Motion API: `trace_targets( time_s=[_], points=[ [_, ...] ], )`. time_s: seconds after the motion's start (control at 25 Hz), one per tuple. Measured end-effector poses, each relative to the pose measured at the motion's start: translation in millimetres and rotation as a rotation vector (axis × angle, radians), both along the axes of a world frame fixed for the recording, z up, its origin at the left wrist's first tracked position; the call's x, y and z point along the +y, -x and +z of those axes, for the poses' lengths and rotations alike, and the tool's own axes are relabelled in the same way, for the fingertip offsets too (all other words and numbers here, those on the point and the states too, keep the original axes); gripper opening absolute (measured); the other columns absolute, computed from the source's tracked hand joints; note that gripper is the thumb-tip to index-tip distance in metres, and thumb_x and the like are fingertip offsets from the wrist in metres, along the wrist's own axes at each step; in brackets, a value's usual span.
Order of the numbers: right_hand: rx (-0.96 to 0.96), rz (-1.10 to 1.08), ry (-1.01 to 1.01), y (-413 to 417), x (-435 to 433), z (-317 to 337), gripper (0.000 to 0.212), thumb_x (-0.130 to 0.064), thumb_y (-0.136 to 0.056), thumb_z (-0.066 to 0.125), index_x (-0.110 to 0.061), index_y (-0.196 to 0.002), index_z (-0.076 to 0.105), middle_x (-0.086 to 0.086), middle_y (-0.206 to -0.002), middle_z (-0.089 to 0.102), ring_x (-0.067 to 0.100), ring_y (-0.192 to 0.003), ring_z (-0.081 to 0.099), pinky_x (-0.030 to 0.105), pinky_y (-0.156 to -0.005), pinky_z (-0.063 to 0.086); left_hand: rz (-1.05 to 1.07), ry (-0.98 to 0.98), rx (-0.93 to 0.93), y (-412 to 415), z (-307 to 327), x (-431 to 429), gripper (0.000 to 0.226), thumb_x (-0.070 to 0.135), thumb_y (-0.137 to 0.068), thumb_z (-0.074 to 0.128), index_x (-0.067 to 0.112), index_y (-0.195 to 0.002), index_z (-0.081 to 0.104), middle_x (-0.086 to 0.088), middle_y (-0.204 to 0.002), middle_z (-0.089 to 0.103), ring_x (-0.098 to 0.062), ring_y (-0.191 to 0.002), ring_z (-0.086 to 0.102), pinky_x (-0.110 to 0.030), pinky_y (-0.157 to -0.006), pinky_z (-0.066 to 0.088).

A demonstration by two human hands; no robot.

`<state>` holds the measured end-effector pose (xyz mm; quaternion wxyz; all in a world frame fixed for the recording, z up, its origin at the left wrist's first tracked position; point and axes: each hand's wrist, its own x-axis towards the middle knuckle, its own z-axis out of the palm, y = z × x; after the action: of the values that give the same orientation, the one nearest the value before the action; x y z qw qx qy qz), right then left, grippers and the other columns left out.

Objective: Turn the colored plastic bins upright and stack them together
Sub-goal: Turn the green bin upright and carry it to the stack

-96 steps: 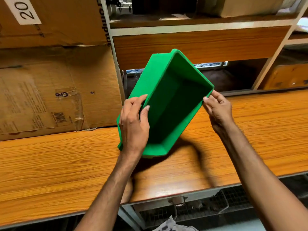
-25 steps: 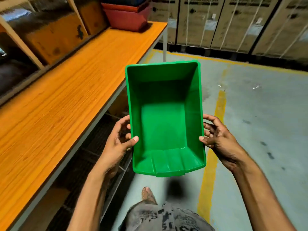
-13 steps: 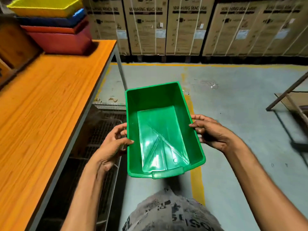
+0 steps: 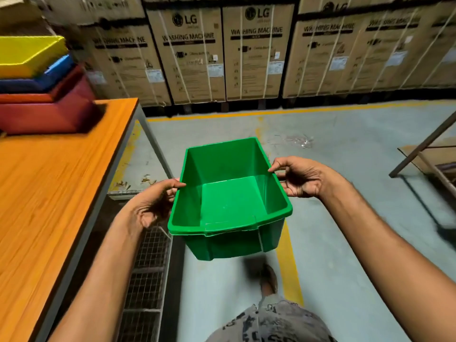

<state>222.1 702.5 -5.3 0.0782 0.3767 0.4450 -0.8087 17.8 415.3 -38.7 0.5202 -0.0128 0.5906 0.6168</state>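
Observation:
I carry an empty green plastic bin (image 4: 229, 201) upright in the air over the floor, right of the table. My left hand (image 4: 155, 203) grips its left rim and my right hand (image 4: 301, 178) grips its right rim. At the far left end of the wooden table (image 4: 49, 193) stands a stack of nested upright bins: a red bin (image 4: 47, 114) at the bottom, a blue bin (image 4: 42, 79) in it, and a yellow bin (image 4: 27, 55) on top.
A row of cardboard washing-machine boxes (image 4: 246, 53) lines the far wall. The grey floor has yellow lines (image 4: 288, 267). A wire-mesh rack (image 4: 145, 280) sits under the table. A slanted metal frame (image 4: 424, 149) stands at the right. My foot (image 4: 269, 280) is below the bin.
I have turned from the table and walked along it holding the green bin. The bin has levelled out, and the stack of coloured bins is nearer.

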Motion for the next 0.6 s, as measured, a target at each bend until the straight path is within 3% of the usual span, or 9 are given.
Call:
trace_targets(
  time_s=[0.08,0.16,0.24,0.36,0.48,0.6],
  points=[
    [0.016,0.052,-0.023,31.1,39.8,-1.4,0.017,-0.002,-0.088,0.053,-0.013,-0.093,0.065,0.007,-0.094,0.07,0.016,-0.064,0.073,0.028,-0.062,0.062,0.037,0.007,0.067,23.1,0.0,35.6,0.031,0.013,-0.069,0.074,0.017,-0.1,0.081,-0.014,-0.124,0.059,-0.023,-0.093,0.053,-0.037,-0.097,0.045],
    [0.031,0.105,-0.1,64.1,79.3,3.3,0.021,-0.003,-0.089,0.053,-0.017,-0.092,0.068,0.003,-0.093,0.072,0.013,-0.068,0.072,0.026,-0.064,0.062,0.104,0.033,0.185,43.0,2.1,72.9,0.04,0.015,-0.067,0.073,0.015,-0.107,0.077,-0.016,-0.12,0.067,-0.022,-0.096,0.056,-0.038,-0.097,0.048],
    [0.043,0.141,-0.219,100.7,114.4,9.1,0.022,-0.004,-0.088,0.051,-0.02,-0.088,0.065,0.0,-0.089,0.071,0.01,-0.073,0.067,0.025,-0.063,0.061,0.197,0.065,0.333,61.5,7.8,110.3,0.03,0.011,-0.078,0.068,0.013,-0.108,0.072,-0.009,-0.111,0.074,-0.016,-0.092,0.064,-0.033,-0.086,0.055],
    [0.1,0.181,-0.406,160.7,156.1,19.2,0.022,-0.003,-0.086,0.05,-0.023,-0.083,0.055,-0.003,-0.083,0.062,0.01,-0.069,0.058,0.022,-0.058,0.049,0.31,0.145,0.526,96.9,14.2,160.9,0.032,0.002,-0.091,0.056,0.004,-0.121,0.064,-0.007,-0.098,0.069,-0.011,-0.076,0.063,-0.022,-0.064,0.054],
    [0.144,0.186,-0.515,215.9,183.1,17.4,0.022,-0.003,-0.085,0.052,-0.024,-0.082,0.052,-0.004,-0.081,0.06,0.012,-0.073,0.055,0.026,-0.065,0.049,0.399,0.2,0.679,129.1,22.2,190.5,0.033,0.0,-0.093,0.055,0.001,-0.126,0.061,-0.007,-0.09,0.06,-0.006,-0.066,0.058,-0.015,-0.05,0.048],
    [0.238,0.221,-0.566,268.3,204.3,13.9,0.024,-0.004,-0.085,0.056,-0.026,-0.095,0.054,-0.004,-0.084,0.06,0.01,-0.073,0.055,0.031,-0.069,0.051,0.464,0.193,0.744,163.6,29.0,203.6,0.031,0.002,-0.096,0.057,0.009,-0.126,0.058,-0.005,-0.098,0.059,-0.011,-0.076,0.059,-0.011,-0.048,0.047]
  ],
)
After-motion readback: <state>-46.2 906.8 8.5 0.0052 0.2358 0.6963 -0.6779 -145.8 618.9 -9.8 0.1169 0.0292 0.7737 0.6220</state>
